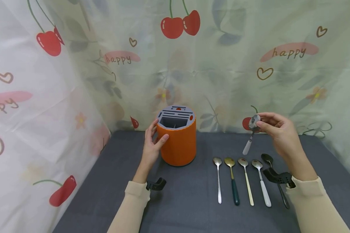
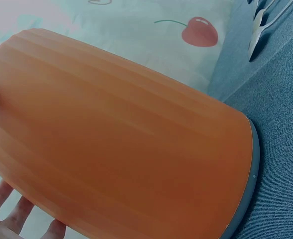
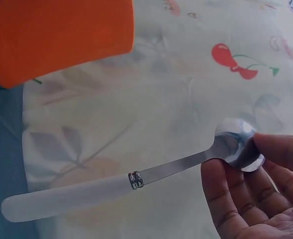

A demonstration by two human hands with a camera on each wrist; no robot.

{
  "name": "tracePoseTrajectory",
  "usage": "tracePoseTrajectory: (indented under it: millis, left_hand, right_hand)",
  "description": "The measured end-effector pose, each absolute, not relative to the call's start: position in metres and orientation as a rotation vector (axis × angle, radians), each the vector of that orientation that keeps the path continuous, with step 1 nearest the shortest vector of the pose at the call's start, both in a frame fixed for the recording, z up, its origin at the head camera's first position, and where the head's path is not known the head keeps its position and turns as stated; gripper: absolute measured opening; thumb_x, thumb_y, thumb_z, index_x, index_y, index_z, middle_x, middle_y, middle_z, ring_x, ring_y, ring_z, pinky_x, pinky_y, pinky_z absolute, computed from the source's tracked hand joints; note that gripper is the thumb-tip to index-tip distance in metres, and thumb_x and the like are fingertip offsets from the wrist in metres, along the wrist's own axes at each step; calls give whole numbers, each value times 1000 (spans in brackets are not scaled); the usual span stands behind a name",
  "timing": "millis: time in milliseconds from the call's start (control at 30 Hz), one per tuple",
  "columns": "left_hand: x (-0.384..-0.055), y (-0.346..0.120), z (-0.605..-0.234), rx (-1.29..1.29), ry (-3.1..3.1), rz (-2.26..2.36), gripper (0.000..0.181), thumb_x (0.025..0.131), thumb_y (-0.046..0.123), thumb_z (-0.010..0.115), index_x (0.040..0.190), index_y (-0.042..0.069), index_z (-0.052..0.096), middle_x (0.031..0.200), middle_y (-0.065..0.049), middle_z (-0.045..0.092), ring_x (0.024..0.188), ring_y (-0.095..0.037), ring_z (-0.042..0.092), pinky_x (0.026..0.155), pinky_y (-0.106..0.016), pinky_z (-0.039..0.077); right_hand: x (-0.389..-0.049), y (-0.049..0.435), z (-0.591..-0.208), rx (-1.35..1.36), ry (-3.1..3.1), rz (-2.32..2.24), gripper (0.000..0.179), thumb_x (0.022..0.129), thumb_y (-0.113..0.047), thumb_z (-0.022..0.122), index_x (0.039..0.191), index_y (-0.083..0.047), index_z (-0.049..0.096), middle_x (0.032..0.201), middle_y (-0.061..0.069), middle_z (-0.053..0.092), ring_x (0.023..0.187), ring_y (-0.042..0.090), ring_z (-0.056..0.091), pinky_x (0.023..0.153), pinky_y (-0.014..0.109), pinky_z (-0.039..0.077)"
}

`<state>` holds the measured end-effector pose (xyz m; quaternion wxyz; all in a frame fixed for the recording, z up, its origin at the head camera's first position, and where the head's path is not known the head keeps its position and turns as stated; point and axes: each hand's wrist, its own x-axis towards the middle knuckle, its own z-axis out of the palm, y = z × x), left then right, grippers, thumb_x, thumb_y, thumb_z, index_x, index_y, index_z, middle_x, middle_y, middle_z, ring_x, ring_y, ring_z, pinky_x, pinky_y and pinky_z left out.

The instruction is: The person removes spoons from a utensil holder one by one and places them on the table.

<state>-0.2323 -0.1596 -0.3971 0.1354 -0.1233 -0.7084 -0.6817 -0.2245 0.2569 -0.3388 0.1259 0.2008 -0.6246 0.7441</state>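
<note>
My right hand [image 1: 280, 136] pinches a spoon [image 1: 247, 146] by its bowl, holding it above the table to the right of the holder. The spoon's white handle [image 3: 66, 199] points down, with a patterned metal collar where it meets the silver neck. My left hand [image 1: 153, 144] grips the left side of an orange cylindrical utensil holder [image 1: 179, 147], thumb on the front and fingers round the far side. The holder stands upright; its grey slotted top [image 1: 176, 117] has a large opening at the front. In the left wrist view its orange wall [image 2: 121, 134] hides part of the hand.
Several spoons lie in a row on the dark grey tabletop [image 1: 183, 200]: silver [image 1: 218, 179], green-handled gold [image 1: 233, 181], cream-handled [image 1: 246, 181], white-handled [image 1: 262, 183] and black [image 1: 281, 191], the last partly behind the right wrist. A printed curtain [image 1: 192, 74] hangs behind.
</note>
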Motion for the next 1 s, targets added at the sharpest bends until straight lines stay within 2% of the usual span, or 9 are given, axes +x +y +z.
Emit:
tracePoseTrajectory:
  millis: [533, 800, 1000]
  left_hand:
    - [-233, -159, -397, -352, -2054, -1982, 69, 102, 15, 69, 162, 24, 36, 162, -7, 25, 153, -27, 26, 124, -53, 26]
    - [-233, -159, -397, -341, -2061, -1976, 69, 102, 17, 69, 162, 25, 36, 162, -7, 25, 154, -28, 25, 124, -53, 25]
    - [-232, -160, -397, -335, -2063, -1973, 69, 102, 18, 69, 162, 25, 36, 162, -7, 25, 154, -27, 25, 124, -54, 25]
  right_hand:
    - [-216, 305, -361, 553, -1908, 2182, 29, 98, 12, 62, 123, 1, 71, 97, 2, 74, 85, 12, 70, 76, 22, 58]
    - [-215, 331, -366, 467, -2058, 2161, 31, 100, 8, 61, 121, -9, 76, 97, -2, 75, 83, 11, 70, 75, 19, 56]
    - [-217, 346, -370, 339, -2278, 2015, 30, 101, 2, 64, 116, -17, 80, 99, -11, 75, 79, 9, 67, 72, 17, 54]
